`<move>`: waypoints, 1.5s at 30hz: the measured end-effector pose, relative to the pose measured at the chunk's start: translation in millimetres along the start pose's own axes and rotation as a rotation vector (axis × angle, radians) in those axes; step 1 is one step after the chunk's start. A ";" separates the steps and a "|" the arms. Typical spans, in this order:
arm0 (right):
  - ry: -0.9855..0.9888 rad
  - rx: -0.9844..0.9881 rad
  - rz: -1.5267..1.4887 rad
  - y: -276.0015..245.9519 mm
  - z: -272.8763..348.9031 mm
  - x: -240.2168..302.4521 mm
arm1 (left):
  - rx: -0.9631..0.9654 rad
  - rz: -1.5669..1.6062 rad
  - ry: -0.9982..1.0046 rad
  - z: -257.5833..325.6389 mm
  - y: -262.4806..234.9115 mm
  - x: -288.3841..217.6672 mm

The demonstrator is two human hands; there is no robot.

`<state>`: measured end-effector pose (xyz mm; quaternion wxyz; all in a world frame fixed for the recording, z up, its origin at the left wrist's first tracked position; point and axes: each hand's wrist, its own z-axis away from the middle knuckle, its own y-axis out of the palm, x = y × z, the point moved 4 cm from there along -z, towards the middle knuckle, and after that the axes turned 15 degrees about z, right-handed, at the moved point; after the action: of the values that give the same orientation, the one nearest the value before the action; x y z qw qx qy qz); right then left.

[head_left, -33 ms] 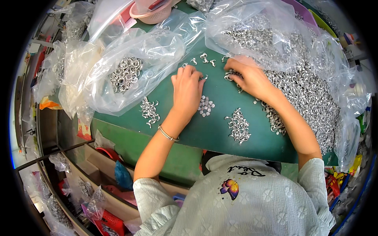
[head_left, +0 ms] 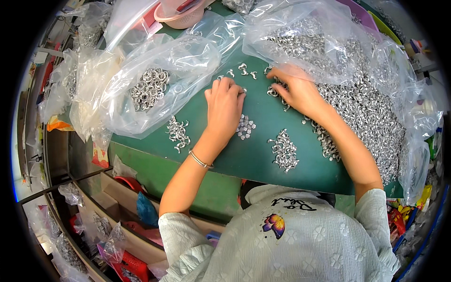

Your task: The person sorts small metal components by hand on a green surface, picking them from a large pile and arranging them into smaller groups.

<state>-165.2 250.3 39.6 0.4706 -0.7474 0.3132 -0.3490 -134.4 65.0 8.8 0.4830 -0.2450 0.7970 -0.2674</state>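
My left hand (head_left: pixel 223 105), with a bangle on its wrist, rests on the green tabletop (head_left: pixel 211 162). Its fingers are curled, and a small shiny silver metal piece (head_left: pixel 244 90) shows at the thumb and forefinger. My right hand (head_left: pixel 297 91) is just left of a large heap of curved silver metal pieces (head_left: pixel 366 113). Its thumb and forefinger are apart, the fingertip close to a loose piece (head_left: pixel 268 69); more pieces lie by the thumb. Beyond my left hand, several curved pieces (head_left: pixel 243 69) are scattered. A small pile of flower-like silver pieces (head_left: pixel 245 127) sits beside my left wrist.
Two small piles of curved pieces, a left pile (head_left: pixel 178 133) and a right pile (head_left: pixel 284 151), lie near the front edge. A clear plastic bag (head_left: pixel 188 61) holds silver rings (head_left: pixel 150 89). Another clear bag (head_left: pixel 291 28) partly covers the heap. A pink basket (head_left: pixel 181 18) stands behind.
My right forefinger has stretched away from the thumb toward a loose piece. In my left hand, the silver piece sticks out less between thumb and forefinger.
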 end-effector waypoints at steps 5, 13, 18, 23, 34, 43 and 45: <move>0.023 0.099 0.142 40.5 -26.4 18.4 | -0.067 -0.105 -0.032 -5.8 -6.3 4.9; 0.059 -0.137 0.016 55.1 -40.4 19.9 | -0.225 0.171 -0.042 19.8 -32.6 -6.4; -0.029 0.055 -0.078 64.5 -35.4 24.7 | -0.153 0.245 -0.095 32.3 -32.5 -11.3; -0.066 0.053 0.049 44.5 -28.0 26.6 | -0.119 0.269 -0.101 41.9 -33.6 -19.6; -0.095 0.072 0.095 25.7 -8.9 14.6 | -0.030 0.301 -0.065 47.4 -18.7 -37.1; -0.071 0.065 0.075 -7.6 30.6 3.3 | 0.132 0.399 0.004 56.3 20.7 -66.6; -0.128 0.049 0.042 6.5 22.9 10.5 | 0.169 0.382 0.008 57.4 26.0 -69.3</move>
<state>-141.5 250.7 28.9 0.5152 -0.7496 0.2895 -0.2982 -57.5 118.2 13.5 0.5407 -0.0472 0.8055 -0.2379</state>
